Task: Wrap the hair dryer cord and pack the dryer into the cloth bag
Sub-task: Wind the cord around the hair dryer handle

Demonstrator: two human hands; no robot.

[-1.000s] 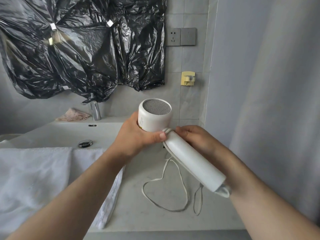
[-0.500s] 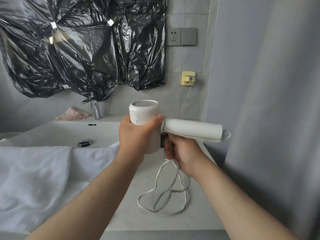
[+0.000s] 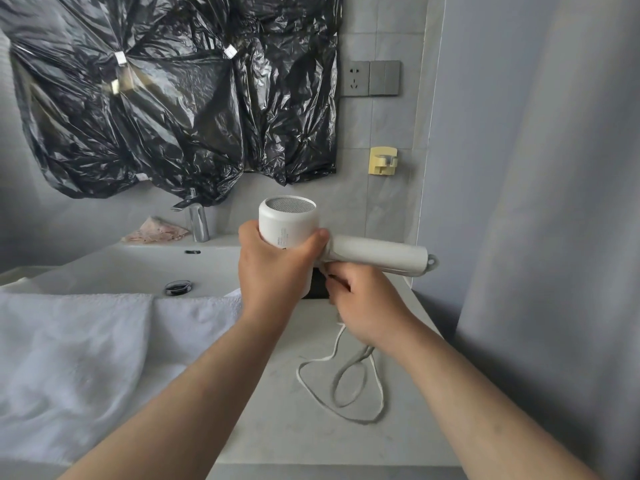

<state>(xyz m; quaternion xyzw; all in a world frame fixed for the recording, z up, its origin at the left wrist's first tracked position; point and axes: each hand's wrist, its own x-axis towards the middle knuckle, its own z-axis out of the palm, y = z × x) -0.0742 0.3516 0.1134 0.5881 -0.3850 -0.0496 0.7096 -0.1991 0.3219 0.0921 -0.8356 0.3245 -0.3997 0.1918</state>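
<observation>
Bathroom vanity: a pale grey countertop [image 3: 277, 427] fills the lower centre of the frame, with a white sink basin [image 3: 138, 268] at centre left, its drain [image 3: 178, 286] and a chrome faucet [image 3: 198, 223] behind it. We record black plastic sheeting [image 3: 173, 98] across the upper left, a wall outlet [image 3: 355, 78] with a switch plate [image 3: 384, 77] beside it at upper centre, a yellow hook [image 3: 382, 161] below those, and a grey curtain [image 3: 554, 202] down the right side. A white towel [image 3: 69, 358] lies at lower left over the basin's front edge; a pink cloth [image 3: 156, 231] sits just left of the faucet. At centre we note the white hair dryer [image 3: 287, 223], held in the air above the counter, mesh end up, its handle [image 3: 377, 252] pointing right. The left hand [image 3: 273, 275] grips the barrel, fingers and thumb wrapped round it. The right hand [image 3: 367, 306], just beneath the handle, is curled round the cord [image 3: 346, 386], which drops into blurred loops on the countertop at lower centre right.
</observation>
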